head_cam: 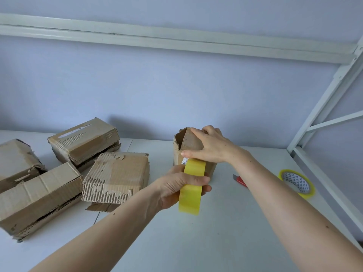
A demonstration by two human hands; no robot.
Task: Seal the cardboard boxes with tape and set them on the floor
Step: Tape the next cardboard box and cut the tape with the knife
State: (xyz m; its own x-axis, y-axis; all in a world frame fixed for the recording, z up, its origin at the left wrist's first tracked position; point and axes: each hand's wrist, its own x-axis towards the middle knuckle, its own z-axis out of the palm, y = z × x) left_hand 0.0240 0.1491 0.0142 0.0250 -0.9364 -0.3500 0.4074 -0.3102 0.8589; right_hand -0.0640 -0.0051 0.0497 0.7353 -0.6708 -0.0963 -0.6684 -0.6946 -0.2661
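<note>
On the white table (196,242) we find sealing barely begun: left hand (176,185) grips the tape roll (191,190), right hand (211,146) presses flat on the small box (188,143), four boxes (115,177) apparently await.

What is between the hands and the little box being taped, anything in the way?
Nothing visible. The right hand already rests on the small box, pressing the tape end to it, and the left hand holds the yellow tape roll right against its near side.
</note>
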